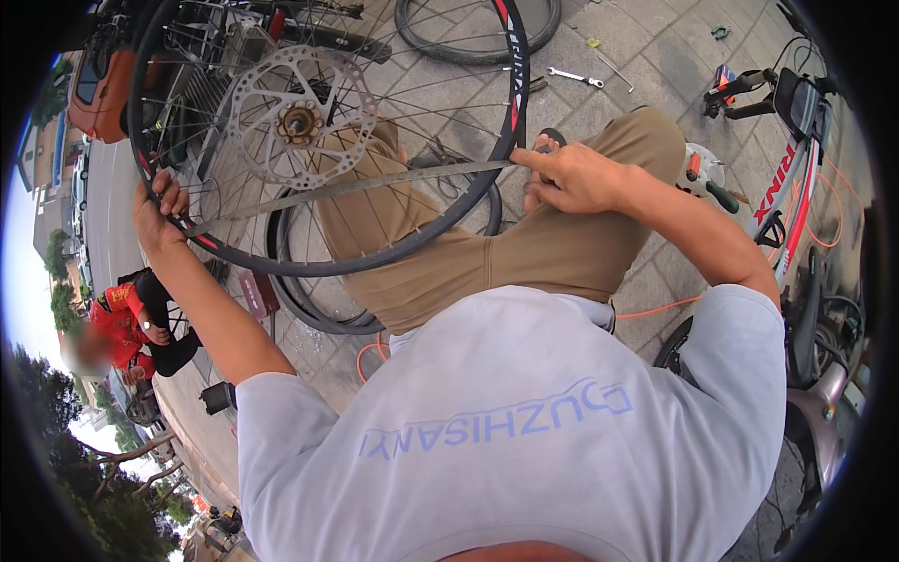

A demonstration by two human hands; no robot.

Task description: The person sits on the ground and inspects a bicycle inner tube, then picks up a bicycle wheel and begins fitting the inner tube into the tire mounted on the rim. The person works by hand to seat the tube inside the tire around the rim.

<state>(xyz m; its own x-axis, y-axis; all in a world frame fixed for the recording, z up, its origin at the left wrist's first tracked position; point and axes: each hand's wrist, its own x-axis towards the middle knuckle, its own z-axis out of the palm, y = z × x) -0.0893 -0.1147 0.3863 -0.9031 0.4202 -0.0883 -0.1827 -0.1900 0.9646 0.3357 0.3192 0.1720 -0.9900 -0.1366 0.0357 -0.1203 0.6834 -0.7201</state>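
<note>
A spoked bicycle wheel (pixel 351 266) with a black rim and red marks tilts in front of me, above my lap. A silver disc brake rotor (pixel 245 150) sits round its hub. My left hand (pixel 165 208) has its fingers curled round the left side of the rim. Across the wheel's lower half runs a flat grey strip (pixel 375 180), stretched from near my left hand to the right side of the rim. My right hand (pixel 573 176) closes on the strip's right end, index finger forward against the rim; its thumb grip is partly hidden.
On the paving ahead lie a loose tyre (pixel 449 54) and a wrench (pixel 575 78). More tyres (pixel 323 318) rest below the wheel. A bicycle frame (pixel 796 169) and an orange hose (pixel 660 308) are at right, near a white container (pixel 702 169) with tools. A person in red (pixel 122 323) sits at left.
</note>
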